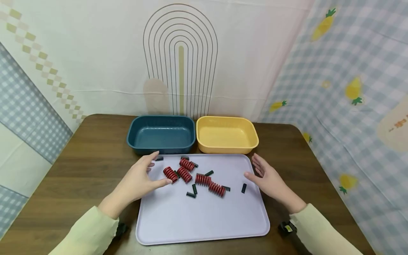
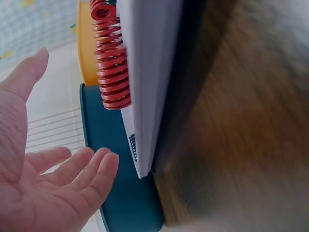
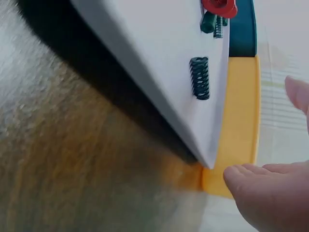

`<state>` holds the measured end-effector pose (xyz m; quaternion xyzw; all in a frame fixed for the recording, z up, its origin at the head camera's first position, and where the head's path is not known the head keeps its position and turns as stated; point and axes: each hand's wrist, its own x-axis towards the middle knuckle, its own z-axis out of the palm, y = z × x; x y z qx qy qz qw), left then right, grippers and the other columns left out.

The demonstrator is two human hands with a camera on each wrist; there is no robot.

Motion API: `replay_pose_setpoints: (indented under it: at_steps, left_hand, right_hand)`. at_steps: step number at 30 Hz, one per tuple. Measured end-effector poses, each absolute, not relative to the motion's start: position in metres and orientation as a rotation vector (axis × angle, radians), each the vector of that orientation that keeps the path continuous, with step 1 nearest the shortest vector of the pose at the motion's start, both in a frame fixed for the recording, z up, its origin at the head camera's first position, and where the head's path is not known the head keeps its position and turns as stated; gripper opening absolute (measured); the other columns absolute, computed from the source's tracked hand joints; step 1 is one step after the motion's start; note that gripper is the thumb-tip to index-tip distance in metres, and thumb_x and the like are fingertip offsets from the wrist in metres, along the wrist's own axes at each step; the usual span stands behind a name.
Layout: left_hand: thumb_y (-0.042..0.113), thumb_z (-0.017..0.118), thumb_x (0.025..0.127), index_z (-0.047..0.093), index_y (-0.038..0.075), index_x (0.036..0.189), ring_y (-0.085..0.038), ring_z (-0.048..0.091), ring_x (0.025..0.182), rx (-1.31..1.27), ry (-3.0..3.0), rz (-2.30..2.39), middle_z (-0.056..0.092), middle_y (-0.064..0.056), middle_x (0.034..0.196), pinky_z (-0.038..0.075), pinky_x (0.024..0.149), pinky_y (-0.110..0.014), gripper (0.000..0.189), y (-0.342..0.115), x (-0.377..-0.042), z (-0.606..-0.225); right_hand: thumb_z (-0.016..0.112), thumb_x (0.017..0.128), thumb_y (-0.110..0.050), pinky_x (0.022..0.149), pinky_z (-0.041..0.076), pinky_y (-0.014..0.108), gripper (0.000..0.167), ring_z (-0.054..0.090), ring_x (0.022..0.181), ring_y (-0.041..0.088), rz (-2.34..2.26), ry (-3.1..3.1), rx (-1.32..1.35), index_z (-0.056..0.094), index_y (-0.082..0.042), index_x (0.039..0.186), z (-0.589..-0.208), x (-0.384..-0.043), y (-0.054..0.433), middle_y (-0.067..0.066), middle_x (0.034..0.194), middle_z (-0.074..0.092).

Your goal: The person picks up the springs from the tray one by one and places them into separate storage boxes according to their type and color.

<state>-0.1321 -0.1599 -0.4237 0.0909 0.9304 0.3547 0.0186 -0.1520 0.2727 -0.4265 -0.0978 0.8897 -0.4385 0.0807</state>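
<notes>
Several thick red coil springs (image 1: pixel 184 174) lie in a loose group on the white tray (image 1: pixel 204 219). Among and around them are several small dark green springs (image 1: pixel 194 188). Over the tray's left edge hangs my left hand (image 1: pixel 135 180), fingers and thumb spread, holding nothing. Its thumb is near the leftmost red spring (image 1: pixel 170 174). At the tray's right edge my right hand (image 1: pixel 269 179) is likewise spread with nothing in it, its thumb above a lone dark green spring (image 1: pixel 243 188). Both wrist views show relaxed fingers beside the tray.
Behind the tray stand two bins side by side, a dark blue one (image 1: pixel 160 147) on the left and a yellow one (image 1: pixel 227 147) on the right. All rest on a brown wooden table (image 1: pixel 79 166). Patterned cloth (image 1: pixel 242 53) hangs behind and at the sides.
</notes>
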Motion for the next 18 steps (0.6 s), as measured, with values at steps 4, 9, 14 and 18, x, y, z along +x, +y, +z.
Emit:
replay_pose_setpoints:
  at_steps: [4,9,14,18]
  left_hand:
    - [0.063,0.079,0.066,0.036,0.012,0.148,-0.029,0.056,0.115,0.262,2.841,1.131,0.047,-0.011,0.14,0.05,0.088,-0.05,0.106,-0.156,-0.134,-0.425]
    - [0.059,0.08,0.068,0.044,0.007,0.143,-0.027,0.06,0.11,0.288,2.742,1.18,0.056,-0.011,0.129,0.05,0.088,-0.046,0.098,-0.155,-0.137,-0.426]
    - [0.056,0.081,0.07,0.047,0.007,0.141,-0.025,0.06,0.109,0.264,2.665,1.184,0.058,-0.009,0.126,0.05,0.088,-0.044,0.093,-0.152,-0.139,-0.425]
    - [0.055,0.081,0.07,0.051,0.008,0.138,-0.024,0.06,0.109,0.252,2.639,1.196,0.059,-0.008,0.125,0.05,0.088,-0.044,0.089,-0.15,-0.142,-0.424]
  right_hand:
    - [0.067,0.093,-0.028,0.109,0.029,0.042,0.08,0.028,0.141,0.031,-1.433,2.563,-0.188,0.021,0.0,0.152,-0.431,-0.156,0.275,0.021,0.153,0.027]
    - [0.065,0.094,-0.017,0.104,0.035,0.038,0.072,0.034,0.137,0.033,-1.46,2.484,-0.111,0.023,0.003,0.15,-0.436,-0.158,0.277,0.022,0.152,0.03]
    - [0.062,0.094,-0.007,0.097,0.042,0.029,0.065,0.041,0.133,0.032,-1.464,2.449,-0.085,0.029,0.003,0.149,-0.448,-0.162,0.285,0.023,0.147,0.037]
    - [0.058,0.095,-0.002,0.093,0.044,0.024,0.058,0.044,0.13,0.031,-1.473,2.436,-0.097,0.034,0.001,0.147,-0.454,-0.164,0.291,0.023,0.142,0.043]
